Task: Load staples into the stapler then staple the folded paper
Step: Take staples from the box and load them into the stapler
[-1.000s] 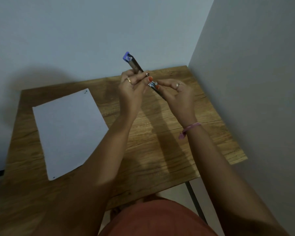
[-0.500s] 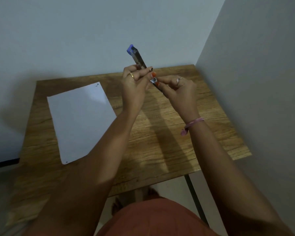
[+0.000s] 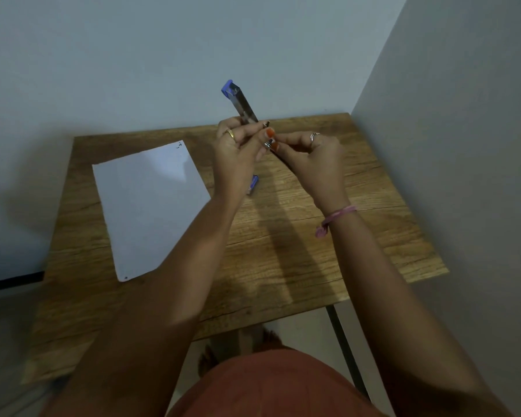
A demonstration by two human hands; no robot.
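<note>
Both hands are raised above the wooden surface (image 3: 298, 251), working on the stapler (image 3: 242, 104), which is held in the air with its top arm swung open and pointing up and away toward the wall, its blue-tipped end highest. The left hand (image 3: 238, 152) has its fingers curled round the lower part of that metal arm, so this grip is closed on the stapler and steadies it. The right hand (image 3: 316, 158) sits just beside it, thumb and forefinger pinched together at the near end of the open channel; something small and shiny shows at the fingertips, probably a strip of staples, though it is too small to be sure. A blue piece that looks like the stapler's base (image 3: 252, 184) pokes out below the left hand. The long axis of the stapler runs from the right fingertips up and leftward, so any loading move looks like a slide along that line, from the right hand's side into the channel; the right hand is the nearer one to the open end. Loading seems to be the step in hand and stapling not yet begun. The paper (image 3: 148, 206) lies flat on the surface to the left, well apart from both hands, untouched
</note>
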